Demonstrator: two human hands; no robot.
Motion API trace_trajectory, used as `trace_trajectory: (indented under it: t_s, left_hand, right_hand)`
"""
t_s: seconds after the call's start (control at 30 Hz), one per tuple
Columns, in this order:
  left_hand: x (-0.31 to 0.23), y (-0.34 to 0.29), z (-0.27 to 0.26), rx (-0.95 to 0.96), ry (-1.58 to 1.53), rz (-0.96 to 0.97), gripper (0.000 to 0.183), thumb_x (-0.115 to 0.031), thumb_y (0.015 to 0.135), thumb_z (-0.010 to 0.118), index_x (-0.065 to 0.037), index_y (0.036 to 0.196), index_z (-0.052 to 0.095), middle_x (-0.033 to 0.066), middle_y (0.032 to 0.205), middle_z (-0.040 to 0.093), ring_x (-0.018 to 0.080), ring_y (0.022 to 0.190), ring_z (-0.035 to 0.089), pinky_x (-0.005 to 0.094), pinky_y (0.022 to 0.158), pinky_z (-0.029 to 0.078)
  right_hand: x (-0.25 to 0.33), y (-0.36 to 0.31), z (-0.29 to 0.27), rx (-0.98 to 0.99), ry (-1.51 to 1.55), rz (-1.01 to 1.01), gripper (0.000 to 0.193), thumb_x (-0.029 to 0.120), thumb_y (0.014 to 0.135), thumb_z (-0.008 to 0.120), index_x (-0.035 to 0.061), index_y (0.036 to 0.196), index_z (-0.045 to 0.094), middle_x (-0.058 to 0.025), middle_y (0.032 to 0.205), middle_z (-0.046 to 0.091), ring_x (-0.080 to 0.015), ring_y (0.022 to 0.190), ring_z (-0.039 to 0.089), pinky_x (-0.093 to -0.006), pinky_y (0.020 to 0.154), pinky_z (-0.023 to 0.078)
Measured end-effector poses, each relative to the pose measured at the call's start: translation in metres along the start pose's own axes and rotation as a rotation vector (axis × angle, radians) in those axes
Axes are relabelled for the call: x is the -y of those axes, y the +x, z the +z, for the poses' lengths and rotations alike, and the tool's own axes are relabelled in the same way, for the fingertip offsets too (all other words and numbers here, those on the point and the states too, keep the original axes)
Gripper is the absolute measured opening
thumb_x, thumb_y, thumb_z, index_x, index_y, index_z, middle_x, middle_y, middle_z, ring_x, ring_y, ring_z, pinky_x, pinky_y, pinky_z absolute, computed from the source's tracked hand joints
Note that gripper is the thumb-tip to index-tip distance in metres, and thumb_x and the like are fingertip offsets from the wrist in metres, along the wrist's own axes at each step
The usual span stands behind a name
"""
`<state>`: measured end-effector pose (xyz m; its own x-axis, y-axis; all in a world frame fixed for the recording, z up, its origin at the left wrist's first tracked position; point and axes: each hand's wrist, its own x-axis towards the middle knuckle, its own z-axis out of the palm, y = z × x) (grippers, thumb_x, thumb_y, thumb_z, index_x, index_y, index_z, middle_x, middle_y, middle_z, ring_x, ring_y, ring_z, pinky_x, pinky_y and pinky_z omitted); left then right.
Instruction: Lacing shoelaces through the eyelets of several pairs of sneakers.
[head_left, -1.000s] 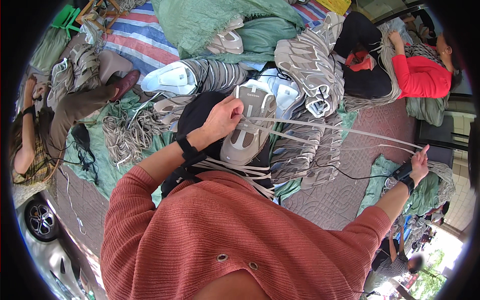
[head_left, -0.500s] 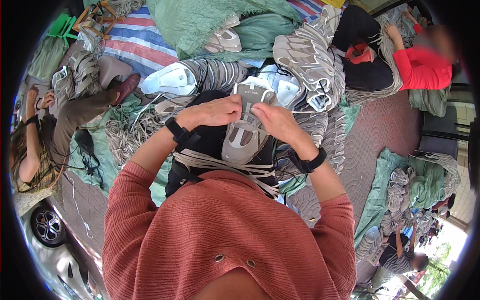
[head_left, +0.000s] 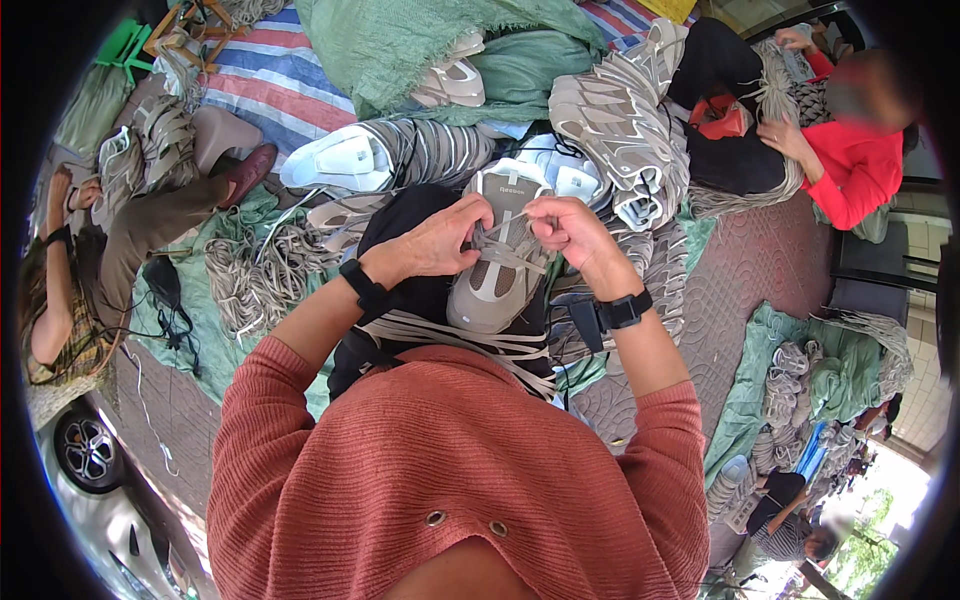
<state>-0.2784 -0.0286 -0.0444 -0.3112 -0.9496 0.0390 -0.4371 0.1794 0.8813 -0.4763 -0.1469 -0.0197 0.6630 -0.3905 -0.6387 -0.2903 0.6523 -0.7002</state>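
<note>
A grey and beige sneaker upper (head_left: 487, 303) rests on my dark-clothed lap, its toe toward me and its tongue away from me. Loose shoelace loops (head_left: 507, 250) lie across its front. My left hand (head_left: 440, 238) is closed at the left side of the lacing, fingertips pinching the lace. On the other side, my right hand (head_left: 575, 232) pinches lace between thumb and forefinger, just above the shoe's right edge. Several long pale laces (head_left: 460, 343) lie across my thighs below the toe.
Rows of nested grey shoes (head_left: 425, 155) and a tall stack (head_left: 615, 120) lie beyond my knees. A lace heap (head_left: 265, 280) sits on green sacking at left. A person in red (head_left: 850, 170) sits at far right; another person's leg (head_left: 150, 225) extends at left.
My right hand has moved slightly right and turned palm-up, while my left hand has come lower beside the lacing. Loose lace loops now show over the shoe's front.
</note>
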Motion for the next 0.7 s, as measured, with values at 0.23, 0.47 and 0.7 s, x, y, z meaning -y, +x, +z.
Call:
trace_trajectory:
  t_s: [0.23, 0.47, 0.7]
  left_hand:
    - [-0.003, -0.014, 0.013, -0.219, 0.188, 0.147, 0.024, 0.002, 0.072, 0.064, -0.004, 0.09, 0.049, 0.0096, 0.097, 0.045, 0.0232, 0.074, 0.054, 0.0315, 0.068, 0.047]
    - [-0.007, -0.007, 0.016, -0.214, 0.693, 0.276, 0.015, 0.001, 0.071, 0.063, -0.004, 0.082, 0.054, 0.0093, 0.094, 0.044, 0.0252, 0.081, 0.053, 0.0323, 0.066, 0.047]
    - [-0.011, -0.006, 0.009, -0.006, -0.111, 0.073, 0.014, 0.002, 0.071, 0.062, -0.005, 0.08, 0.053, 0.008, 0.094, 0.043, 0.0225, 0.08, 0.049, 0.0302, 0.068, 0.044]
  right_hand:
    - [-0.005, 0.0, 0.016, -0.193, -0.311, -0.241, 0.012, 0.015, 0.082, 0.063, 0.0051, 0.086, 0.058, 0.0049, 0.059, 0.048, -0.0025, 0.047, 0.038, -0.018, 0.042, 0.025]
    - [-0.017, 0.002, 0.02, -0.244, -0.889, -0.477, 0.021, 0.023, 0.081, 0.065, 0.0053, 0.092, 0.059, -0.0017, 0.063, 0.056, -0.0117, 0.055, 0.05, -0.0257, 0.051, 0.039]
    - [-0.015, -0.002, 0.02, -0.251, -1.234, -0.522, 0.026, 0.028, 0.077, 0.066, 0.0091, 0.094, 0.061, -0.0096, 0.067, 0.059, -0.0225, 0.062, 0.057, -0.0331, 0.058, 0.044]
